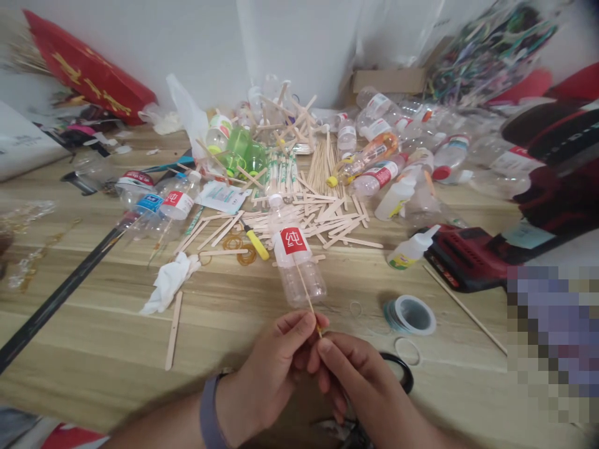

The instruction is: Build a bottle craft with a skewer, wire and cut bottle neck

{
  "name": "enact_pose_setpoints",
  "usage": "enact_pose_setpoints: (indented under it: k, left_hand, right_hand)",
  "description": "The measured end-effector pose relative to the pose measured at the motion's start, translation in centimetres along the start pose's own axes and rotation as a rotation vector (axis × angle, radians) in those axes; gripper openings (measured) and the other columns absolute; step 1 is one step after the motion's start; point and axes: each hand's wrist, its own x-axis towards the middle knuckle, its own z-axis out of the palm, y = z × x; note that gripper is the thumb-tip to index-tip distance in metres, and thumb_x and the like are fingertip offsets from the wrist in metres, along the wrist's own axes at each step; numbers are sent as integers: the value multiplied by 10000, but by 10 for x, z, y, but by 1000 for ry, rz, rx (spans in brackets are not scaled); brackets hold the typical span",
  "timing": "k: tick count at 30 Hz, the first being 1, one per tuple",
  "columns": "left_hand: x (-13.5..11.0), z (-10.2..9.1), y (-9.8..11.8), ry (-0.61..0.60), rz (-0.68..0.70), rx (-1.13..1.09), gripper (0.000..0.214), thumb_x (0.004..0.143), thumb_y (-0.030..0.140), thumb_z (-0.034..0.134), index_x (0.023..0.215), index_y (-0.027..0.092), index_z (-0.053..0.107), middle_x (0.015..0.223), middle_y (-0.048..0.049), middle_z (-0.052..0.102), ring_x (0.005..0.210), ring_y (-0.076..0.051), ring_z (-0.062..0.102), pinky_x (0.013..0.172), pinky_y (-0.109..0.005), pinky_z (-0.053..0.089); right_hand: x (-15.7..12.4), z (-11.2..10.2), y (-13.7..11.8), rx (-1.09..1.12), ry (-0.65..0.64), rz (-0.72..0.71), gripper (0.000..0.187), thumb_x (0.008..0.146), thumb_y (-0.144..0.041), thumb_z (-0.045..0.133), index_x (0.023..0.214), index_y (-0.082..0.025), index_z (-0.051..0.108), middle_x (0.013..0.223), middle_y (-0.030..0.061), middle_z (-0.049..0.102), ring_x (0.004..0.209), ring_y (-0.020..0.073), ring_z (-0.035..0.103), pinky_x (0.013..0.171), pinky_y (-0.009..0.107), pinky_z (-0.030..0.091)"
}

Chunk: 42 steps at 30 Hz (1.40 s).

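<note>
Both hands are closed in a pinch at the near end of a thin wooden skewer [307,294]. My left hand [269,365], with a purple band at the wrist, grips it just above my right hand [358,371]. A small amber wrapping, perhaps a rubber band, shows on the skewer between the fingertips. The skewer's far end overlaps a clear plastic bottle [306,277] with a red label; whether they touch, I cannot tell. Black-handled scissors [406,374] lie partly hidden beneath my right hand.
Craft sticks [344,227] are heaped mid-table, with a yellow-handled screwdriver [256,243] and rubber bands [233,243] beside them. Right are a glue bottle [406,252], a spool [415,315] and a red-black power tool [468,259]. A crumpled tissue [168,284] and black rod [60,296] lie left.
</note>
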Motion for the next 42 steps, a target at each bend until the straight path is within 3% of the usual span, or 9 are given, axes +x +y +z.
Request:
enact_pose_setpoints:
  k: [16, 21, 28, 32, 37, 40, 42]
  left_hand:
    - [-4, 0, -10, 57, -18, 26, 369, 710, 521, 710, 818, 195, 573, 433, 89, 452, 378, -101, 467, 383, -196, 365]
    - [-3, 3, -15, 53, -39, 20, 380, 684, 517, 734, 769, 202, 540, 471, 66, 487, 414, -123, 523, 380, -194, 314]
    - [-5, 7, -4, 79, -6, 71, 427, 674, 460, 734, 976, 181, 620, 545, 63, 487, 489, -103, 493, 430, -203, 253]
    - [-6, 5, 7, 222, 147, 165, 231, 706, 351, 687, 817, 183, 575, 541, 71, 471, 491, -76, 402, 474, -211, 283]
    - [3, -5, 25, 424, 514, 152, 187, 785, 342, 662, 861, 189, 586, 755, 38, 583, 675, -103, 507, 643, -236, 418]
    - [9, -9, 46, 398, 602, 131, 303, 805, 416, 682, 983, 177, 628, 958, -21, 652, 846, -145, 572, 744, -265, 449]
    - [11, -9, 63, 310, 604, 91, 396, 820, 487, 671, 1055, 170, 632, 1076, -69, 672, 995, -190, 598, 842, -298, 459]
  right_hand:
    - [-3, -2, 6, -28, -60, 36, 610, 799, -764, 546, 692, -164, 547, 546, -46, 478, 379, 30, 372, 382, 162, 315]
    - [-1, -6, 4, 0, -34, -3, 569, 826, -719, 561, 680, -170, 544, 533, -45, 480, 377, 34, 353, 373, 167, 317]
    - [0, -10, -2, -4, -40, -82, 506, 879, -638, 570, 709, -161, 588, 601, -22, 548, 437, 45, 433, 438, 174, 372]
    - [-3, -12, -4, 27, -32, -115, 487, 878, -629, 586, 742, -162, 622, 611, -33, 527, 465, 47, 441, 472, 181, 372]
    - [-5, -17, 0, -1, -93, -83, 535, 860, -689, 558, 798, -163, 634, 634, -27, 522, 461, 51, 432, 475, 196, 343]
    - [-6, -19, 3, -65, -142, -76, 575, 857, -720, 524, 785, -160, 627, 635, -13, 510, 486, 66, 412, 483, 211, 309]
    - [-9, -19, 5, -88, -190, -67, 584, 860, -726, 512, 783, -159, 630, 632, -11, 496, 515, 76, 390, 505, 218, 289]
